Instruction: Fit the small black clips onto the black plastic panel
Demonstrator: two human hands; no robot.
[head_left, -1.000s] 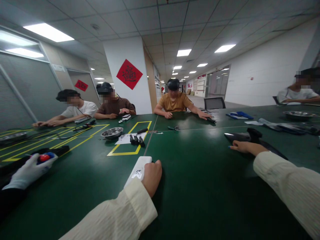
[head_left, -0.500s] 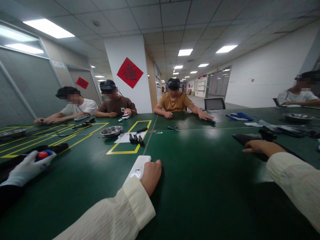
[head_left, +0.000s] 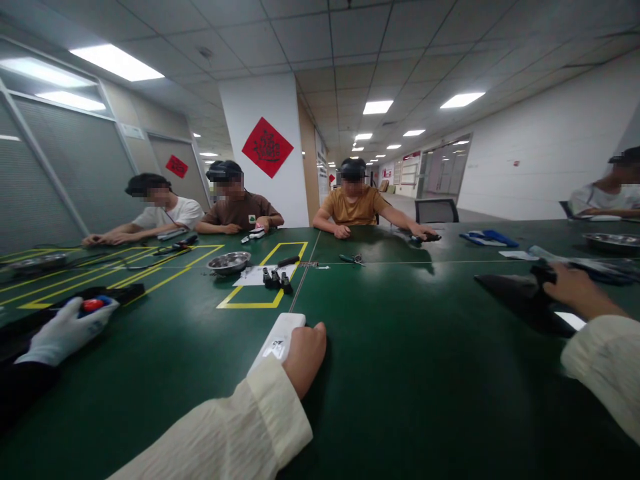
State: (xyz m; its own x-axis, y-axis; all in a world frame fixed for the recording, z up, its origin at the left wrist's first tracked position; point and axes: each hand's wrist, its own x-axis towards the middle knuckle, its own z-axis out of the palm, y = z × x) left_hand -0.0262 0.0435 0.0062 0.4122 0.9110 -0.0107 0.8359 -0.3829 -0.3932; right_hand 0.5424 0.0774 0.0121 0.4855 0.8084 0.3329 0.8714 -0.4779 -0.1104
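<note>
Green table (head_left: 400, 380), co-workers (head_left: 356, 207) seated far side.
Left hand (head_left: 306, 353) curled round white flat rectangular device (head_left: 279, 337); right hand (head_left: 575, 291) grips black wedge-shaped tool (head_left: 520, 300).

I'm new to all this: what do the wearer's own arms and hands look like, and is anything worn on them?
Both arms wear long cream sleeves of a lightly crinkled fabric, the left sleeve and right sleeve each ending in a plain cuff at the wrist. The left hand and right hand are bare: no gloves, and no ring or watch shows.
</note>
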